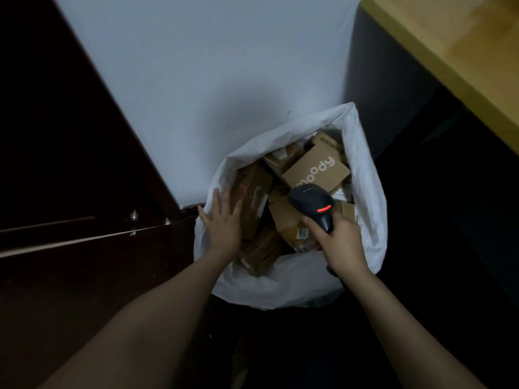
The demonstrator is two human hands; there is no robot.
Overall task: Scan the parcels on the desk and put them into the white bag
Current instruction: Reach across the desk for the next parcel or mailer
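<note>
Pale wall fills the view ahead of us, with a dark wooden door off past our left thumb and a yellow wooden desk well beyond our right knuckles. Our left hand lies flat, its fingers straight and fanned slightly apart. The fingertips reach onto a long brown cardboard parcel at the rim of the white bag, and the thumb lies over the bag's crinkled edge. A small red dot glows on that parcel just beyond our middle fingertip. Our right hand curls tightly round the handle of a black scanner. It is smooth, rounded plastic with a red bar lit on its head, and it points down into the bag. Just ahead of the scanner's head sits a squarish box printed "moody" in white letters. Other matte cardboard parcels, some bearing labels, lie jumbled and tilted between our two hands, all inside the bag's open mouth.
</note>
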